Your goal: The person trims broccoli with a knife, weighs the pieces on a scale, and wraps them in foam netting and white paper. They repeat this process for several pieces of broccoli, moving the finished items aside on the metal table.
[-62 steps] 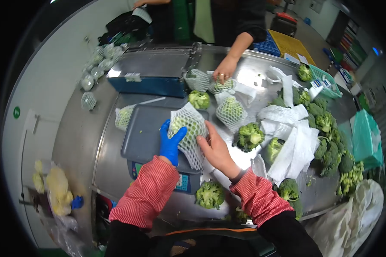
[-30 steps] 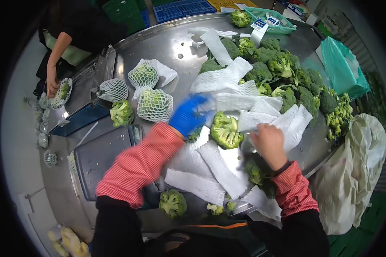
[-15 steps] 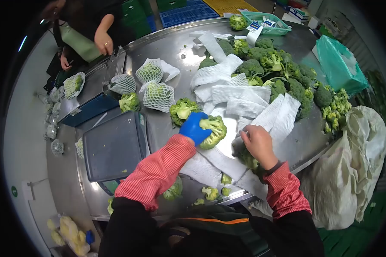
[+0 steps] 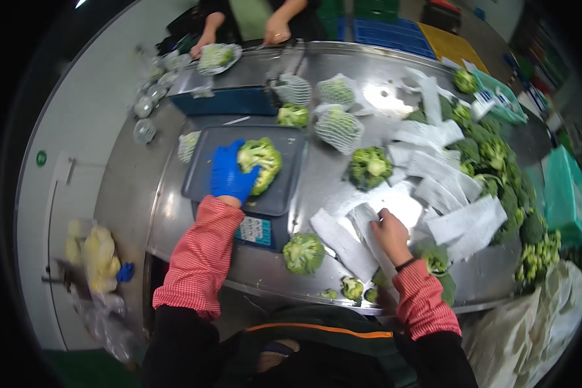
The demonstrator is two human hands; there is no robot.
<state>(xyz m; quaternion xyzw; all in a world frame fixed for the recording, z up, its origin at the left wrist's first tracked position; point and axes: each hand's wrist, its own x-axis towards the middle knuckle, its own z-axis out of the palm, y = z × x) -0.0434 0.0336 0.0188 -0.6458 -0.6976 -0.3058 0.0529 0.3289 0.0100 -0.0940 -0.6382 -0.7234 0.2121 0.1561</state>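
Observation:
My left hand (image 4: 231, 173), in a blue glove, grips a broccoli head (image 4: 260, 165) over the dark tray of the scale (image 4: 204, 150). Below that tray shows the scale's keypad (image 4: 254, 229). My bare right hand (image 4: 389, 234) is closed at a white mesh sleeve (image 4: 370, 234) lying on the metal table; its fingertips touch the sleeve's edge. One broccoli head (image 4: 370, 167) sits stem up between my hands, and another (image 4: 304, 253) lies near the table's front edge, right of the scale.
Wrapped broccoli (image 4: 338, 128) stands beyond the scale, near a blue machine (image 4: 229, 101). A co-worker's hand (image 4: 277, 30) is behind it. A broccoli pile (image 4: 498, 155), white sleeves (image 4: 443, 174) and a green bag (image 4: 566, 197) lie right. Small florets (image 4: 352, 288) are at the front edge.
My left hand has moved left with the broccoli, from the middle of the table to over the scale tray. My right hand is now at a white sleeve. The view has turned left.

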